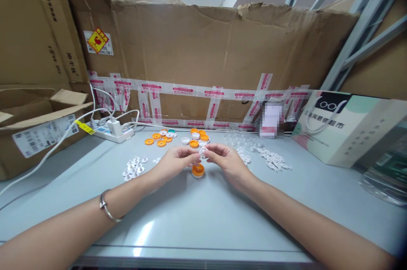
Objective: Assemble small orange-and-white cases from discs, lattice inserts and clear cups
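Note:
In front of me, a small white plastic piece with holes (202, 151) is held up between my two hands. My right hand (229, 163) pinches it by thumb and forefinger. My left hand (177, 160) has its fingers closed at the piece's other edge. Just below them, an orange round cup with a white base (197, 171) stands on the table. Behind the hands sit more orange and white round cups (193, 144). White pegs with disc bases (132, 168) lie left of my left hand. Flat white perforated pieces (274, 160) are heaped on the right.
Orange, white and green discs (161, 143) lie at the back left. Clear plastic parts (243, 138) spread at the back right. A power strip (114, 132) with cables, an open carton (38, 130), a printed paper bag (341, 130) and a clear plastic container (388, 172) border the grey table (203, 219).

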### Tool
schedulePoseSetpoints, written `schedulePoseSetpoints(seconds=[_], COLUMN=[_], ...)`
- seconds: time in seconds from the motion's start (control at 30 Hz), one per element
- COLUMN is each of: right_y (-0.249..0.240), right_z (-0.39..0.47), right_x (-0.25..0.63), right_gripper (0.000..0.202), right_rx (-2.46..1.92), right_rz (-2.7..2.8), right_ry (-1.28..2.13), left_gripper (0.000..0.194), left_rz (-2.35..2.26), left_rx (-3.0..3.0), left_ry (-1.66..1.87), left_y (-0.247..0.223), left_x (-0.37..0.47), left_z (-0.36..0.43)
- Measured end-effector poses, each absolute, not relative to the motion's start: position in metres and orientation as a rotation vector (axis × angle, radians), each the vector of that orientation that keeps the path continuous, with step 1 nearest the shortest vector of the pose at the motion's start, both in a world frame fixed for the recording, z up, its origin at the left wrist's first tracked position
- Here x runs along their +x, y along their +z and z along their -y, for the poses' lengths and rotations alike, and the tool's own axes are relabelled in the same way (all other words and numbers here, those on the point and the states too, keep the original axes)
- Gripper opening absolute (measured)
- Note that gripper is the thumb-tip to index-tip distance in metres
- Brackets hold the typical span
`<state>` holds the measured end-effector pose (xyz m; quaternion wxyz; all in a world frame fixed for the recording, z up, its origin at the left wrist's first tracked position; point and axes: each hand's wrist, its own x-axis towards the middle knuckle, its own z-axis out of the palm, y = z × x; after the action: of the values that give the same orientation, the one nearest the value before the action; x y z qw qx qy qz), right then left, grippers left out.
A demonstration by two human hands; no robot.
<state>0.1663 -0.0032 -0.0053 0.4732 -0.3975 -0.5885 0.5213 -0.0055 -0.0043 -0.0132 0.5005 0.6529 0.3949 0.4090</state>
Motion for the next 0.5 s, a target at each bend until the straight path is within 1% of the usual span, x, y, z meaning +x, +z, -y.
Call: schedulePoseSetpoints(seconds=[0.1, 0.27, 0.5], right_y=[-0.003, 0.000, 0.001], right_z=[0.003, 0.003, -0.006], right_x=[0.166, 0.165, 0.166], right_gripper=[0.028, 0.028, 0.030], right_rx=[-0.949, -0.971, -0.974], right_rz=[1.507, 1.643, 1.709], right_ry=[1.299, 1.188, 1.204], left_gripper=[0.028, 0.031, 0.027], left_rz=[-1.016, -1.037, -1.136], left_rx=[1.700, 1.808, 2.035], left_ry=[1.029, 1.051, 0.875], left_y=[-0.011, -0.011, 0.000], left_x=[-0.006, -0.009, -0.021], left_z=[0.005, 0.006, 0.000])
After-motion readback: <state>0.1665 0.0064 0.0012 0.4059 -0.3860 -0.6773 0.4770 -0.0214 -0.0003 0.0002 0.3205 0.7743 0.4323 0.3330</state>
